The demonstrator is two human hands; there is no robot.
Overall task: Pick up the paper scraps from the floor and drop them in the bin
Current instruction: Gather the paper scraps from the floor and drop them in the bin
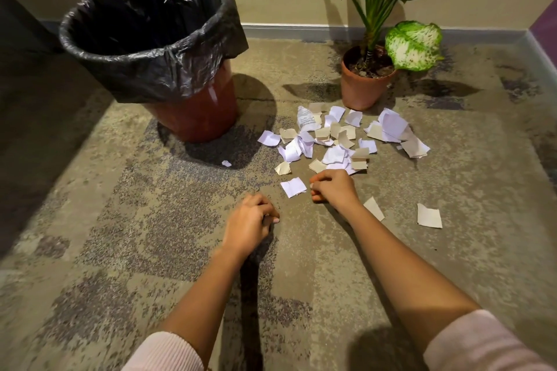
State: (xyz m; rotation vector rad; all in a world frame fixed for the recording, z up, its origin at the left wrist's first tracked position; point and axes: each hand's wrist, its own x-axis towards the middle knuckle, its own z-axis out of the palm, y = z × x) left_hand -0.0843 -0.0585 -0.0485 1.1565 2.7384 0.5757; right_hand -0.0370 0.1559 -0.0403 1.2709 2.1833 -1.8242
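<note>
A pile of torn white and beige paper scraps lies on the carpet in front of a plant pot. One white scrap lies apart, just left of my right hand. That hand rests on the floor with its fingers curled in; whether it pinches anything is hidden. My left hand sits lower and to the left, fingers closed, with nothing visible in it. Two beige scraps lie to the right of my right forearm. The red bin, lined with a black bag, stands at the upper left. A tiny scrap lies near its base.
A potted plant with large green-and-white leaves stands against the back wall, right behind the pile. The wall's skirting runs along the back, and a dark panel closes off the left. Patterned carpet covers the floor.
</note>
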